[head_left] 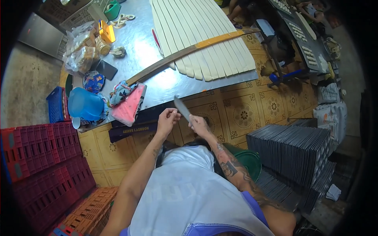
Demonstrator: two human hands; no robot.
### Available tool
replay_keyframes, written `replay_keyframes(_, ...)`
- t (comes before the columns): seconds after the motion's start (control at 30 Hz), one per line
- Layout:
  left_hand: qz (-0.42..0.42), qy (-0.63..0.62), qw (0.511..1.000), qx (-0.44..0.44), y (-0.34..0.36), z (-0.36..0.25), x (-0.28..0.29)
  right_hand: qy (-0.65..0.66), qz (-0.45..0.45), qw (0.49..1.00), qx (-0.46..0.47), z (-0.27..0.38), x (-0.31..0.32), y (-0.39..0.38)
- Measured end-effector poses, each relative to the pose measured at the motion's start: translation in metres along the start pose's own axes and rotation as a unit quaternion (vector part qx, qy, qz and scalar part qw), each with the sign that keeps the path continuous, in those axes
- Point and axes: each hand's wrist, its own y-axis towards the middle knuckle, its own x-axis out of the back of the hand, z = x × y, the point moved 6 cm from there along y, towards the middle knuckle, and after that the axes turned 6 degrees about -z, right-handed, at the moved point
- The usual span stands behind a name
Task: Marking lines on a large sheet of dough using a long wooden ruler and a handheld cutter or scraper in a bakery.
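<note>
My right hand [197, 124] is closed round the handle of a broad-bladed knife [182, 105], held just in front of the table [165, 84]. My left hand [169, 118] is beside the blade, its fingers curled in a pinch; I cannot make out anything in it. On the metal tabletop lies a sheet of pale dough [197, 27] cut into long strips, with a long wooden bar [212, 39] across it. A pink folded plastic item [128, 108] and a patterned cloth [120, 92] lie at the near left edge.
A blue tub [84, 105], bagged goods [82, 55] and a phone [106, 70] crowd the table's left side. Crates [39, 145] stand at my left, stacked dark trays [283, 153] and a green bin [252, 157] at my right. Beyond, a co-worker [315, 15] is near another dough-laden table.
</note>
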Motion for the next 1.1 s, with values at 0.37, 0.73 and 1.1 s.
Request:
replay_keyframes(0.37,-0.177,-0.016,0.968,0.176,-0.119,0.139,0.136,-0.117,-0.246,0.962,0.022,-0.054,0.057,0.104)
replay_keyframes(0.73,-0.031,-0.095,0.979,0.176,-0.088,0.065,0.008,0.139,0.25,0.927,-0.244,-0.079,0.055,-0.04)
replay_keyframes(1.1,0.088,0.023,0.996,0.02,0.001,0.003,-0.019,0.059,0.079,0.994,-0.04,0.014,-0.016,-0.036)
